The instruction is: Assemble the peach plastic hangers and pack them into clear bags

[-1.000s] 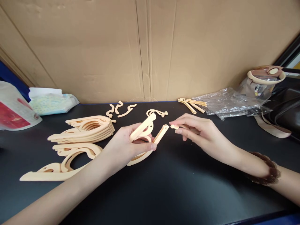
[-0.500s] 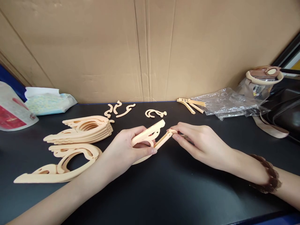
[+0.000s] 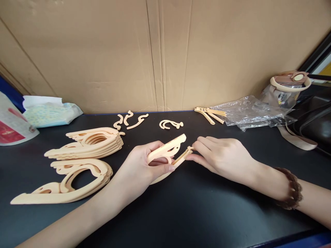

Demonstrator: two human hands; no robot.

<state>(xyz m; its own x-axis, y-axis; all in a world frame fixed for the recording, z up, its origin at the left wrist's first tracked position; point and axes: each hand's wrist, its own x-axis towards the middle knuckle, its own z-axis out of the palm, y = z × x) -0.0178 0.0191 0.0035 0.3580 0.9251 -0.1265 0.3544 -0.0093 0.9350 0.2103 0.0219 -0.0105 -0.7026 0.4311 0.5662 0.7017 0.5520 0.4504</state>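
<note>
My left hand point(image 3: 139, 167) is closed around a beige plastic folding clothes hanger point(image 3: 165, 148), thumb below and fingers behind it. One arm of the hanger slants up to the right, and the other, channel-shaped arm point(image 3: 181, 157) reaches toward my right hand point(image 3: 224, 155). There, my right thumb and fingers pinch a small beige piece point(image 3: 190, 148), seemingly a hanger hook, at that arm's end. Most of this piece is hidden by the fingers. Left of my hands lie two stacks of folded hangers, a farther one point(image 3: 82, 152) and a nearer one point(image 3: 64, 197).
Loose S-shaped hooks point(image 3: 138, 122) and curved hooks point(image 3: 171, 121) lie near the cardboard wall point(image 3: 103, 62). Loose hanger arms point(image 3: 217, 112) rest beside clear plastic bags point(image 3: 245, 110). A wipes pack point(image 3: 54, 112) stands left; a strapped bottle point(image 3: 287, 91) and black bag point(image 3: 315, 120) are right.
My right hand has turned slightly, its fingers now more curled over the small piece at the arm's end. The hanger in my left hand has shifted slightly right and down.
</note>
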